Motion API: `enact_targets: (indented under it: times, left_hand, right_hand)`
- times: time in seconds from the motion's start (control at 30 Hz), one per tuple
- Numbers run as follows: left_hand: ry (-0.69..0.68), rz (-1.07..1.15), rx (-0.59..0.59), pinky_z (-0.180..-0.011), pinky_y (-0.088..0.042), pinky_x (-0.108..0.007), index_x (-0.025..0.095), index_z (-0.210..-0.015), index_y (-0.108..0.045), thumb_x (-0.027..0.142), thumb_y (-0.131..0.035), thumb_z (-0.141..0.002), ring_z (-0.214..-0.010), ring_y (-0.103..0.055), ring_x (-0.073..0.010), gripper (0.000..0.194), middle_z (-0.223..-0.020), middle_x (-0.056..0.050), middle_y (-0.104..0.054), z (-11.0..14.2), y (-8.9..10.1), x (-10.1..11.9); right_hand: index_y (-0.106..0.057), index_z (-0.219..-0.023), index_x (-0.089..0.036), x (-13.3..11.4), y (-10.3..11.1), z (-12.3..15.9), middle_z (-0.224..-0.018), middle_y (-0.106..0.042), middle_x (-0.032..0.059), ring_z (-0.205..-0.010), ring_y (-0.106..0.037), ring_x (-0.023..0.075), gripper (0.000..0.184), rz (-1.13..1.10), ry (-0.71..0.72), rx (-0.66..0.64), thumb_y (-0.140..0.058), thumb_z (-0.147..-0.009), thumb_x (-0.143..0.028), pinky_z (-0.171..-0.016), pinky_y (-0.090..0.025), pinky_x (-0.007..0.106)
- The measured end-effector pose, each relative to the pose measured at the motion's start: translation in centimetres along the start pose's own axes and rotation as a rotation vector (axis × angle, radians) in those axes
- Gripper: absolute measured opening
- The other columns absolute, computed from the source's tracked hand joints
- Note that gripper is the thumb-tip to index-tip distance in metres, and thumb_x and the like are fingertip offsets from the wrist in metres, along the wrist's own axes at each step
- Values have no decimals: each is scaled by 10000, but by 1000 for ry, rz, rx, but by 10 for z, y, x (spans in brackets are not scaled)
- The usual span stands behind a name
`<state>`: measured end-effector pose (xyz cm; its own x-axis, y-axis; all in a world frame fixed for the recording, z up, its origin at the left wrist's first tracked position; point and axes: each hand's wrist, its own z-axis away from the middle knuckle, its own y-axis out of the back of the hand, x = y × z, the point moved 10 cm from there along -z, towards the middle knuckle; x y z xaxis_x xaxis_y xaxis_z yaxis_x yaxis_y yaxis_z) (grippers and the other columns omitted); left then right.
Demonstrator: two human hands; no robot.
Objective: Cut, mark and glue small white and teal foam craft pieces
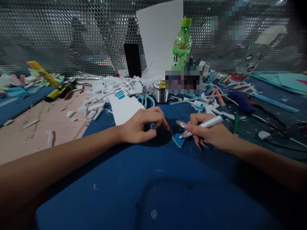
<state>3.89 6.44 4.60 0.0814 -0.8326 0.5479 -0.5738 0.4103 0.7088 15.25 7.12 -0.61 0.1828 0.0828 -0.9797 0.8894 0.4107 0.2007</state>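
Note:
My right hand (213, 131) grips a white marker pen (203, 126) with a dark blue end, its tip slanting down to the left. The tip meets a small, roughly triangular blue piece (177, 141) with a pale edge, lying on the blue tabletop. My left hand (145, 124) is curled, with a small blue cap (153, 126) held between its fingers and thumb. Its index finger reaches toward the left corner of the blue piece; whether it presses on the piece or on a thin strip there, I cannot tell.
Behind my left hand lie a white card (123, 108) and blue-handled pliers (146, 99). A wire spool (161, 92), green bottle (182, 46) and black phone (132, 60) stand farther back. White scraps (112, 86) and a yellow cutter (43, 73) are at left, a spray bottle (261, 51) at right.

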Motion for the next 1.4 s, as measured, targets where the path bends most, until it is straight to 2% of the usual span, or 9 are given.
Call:
enact_targets:
  times: [0.27,0.43,0.57,0.7,0.83,1.03,1.23,1.4]
  left_hand:
    - [-20,-2,14,-720,-433,-318,189,-641,-366,19,-433,-621,-793,-481,-163,184,-851,-48,-667,-1,1,3]
    - [-16,-10,15,-717,-436,-314,193,-636,-364,10,-425,-611,-805,-487,-164,195,-848,-44,-668,-1,1,2]
    - [-25,-9,12,-733,-432,-321,191,-639,-360,8,-430,-614,-793,-475,-159,197,-863,-42,-674,-1,1,3]
    - [-23,-10,15,-729,-434,-318,190,-643,-357,10,-438,-622,-799,-482,-159,198,-855,-40,-668,-2,1,2]
    - [-23,-6,11,-732,-434,-317,191,-646,-355,10,-438,-623,-802,-484,-159,200,-858,-38,-668,-2,0,2]
    - [-15,-8,7,-741,-429,-328,191,-653,-352,8,-439,-622,-797,-473,-162,206,-861,-35,-668,0,0,1]
    - [-17,-8,9,-720,-430,-322,192,-638,-352,23,-438,-627,-791,-473,-165,190,-866,-47,-672,0,0,2]
    - [-11,-14,5,-742,-429,-329,194,-650,-357,17,-437,-624,-798,-472,-162,196,-865,-34,-668,0,0,0]
  right_hand:
    - [-401,-600,-185,-3,1,0,-415,-511,-62,-301,-453,40,354,21,23,11,-603,-793,-403,-282,-332,120]
    - [-407,-610,-190,-6,6,-1,-431,-502,-62,-322,-471,49,354,35,31,81,-613,-778,-424,-283,-340,127]
    - [-404,-615,-190,-6,3,-1,-435,-506,-60,-334,-481,51,353,30,30,53,-614,-778,-422,-292,-350,127]
    - [-408,-609,-188,-8,7,-1,-420,-495,-64,-317,-472,49,352,34,51,95,-609,-784,-418,-287,-349,126]
    - [-408,-610,-187,-6,4,-1,-426,-510,-63,-310,-473,47,346,25,46,61,-616,-783,-403,-280,-348,122]
    - [-393,-575,-188,-6,13,0,-397,-488,-64,-285,-476,64,375,4,55,149,-600,-792,-414,-257,-337,136]
    - [-403,-561,-187,-1,26,3,-358,-461,-74,-216,-382,46,378,-52,44,244,-580,-806,-413,-218,-271,139]
    - [-404,-555,-183,-5,16,0,-379,-487,-59,-267,-451,57,383,-7,38,166,-593,-797,-412,-254,-314,137]
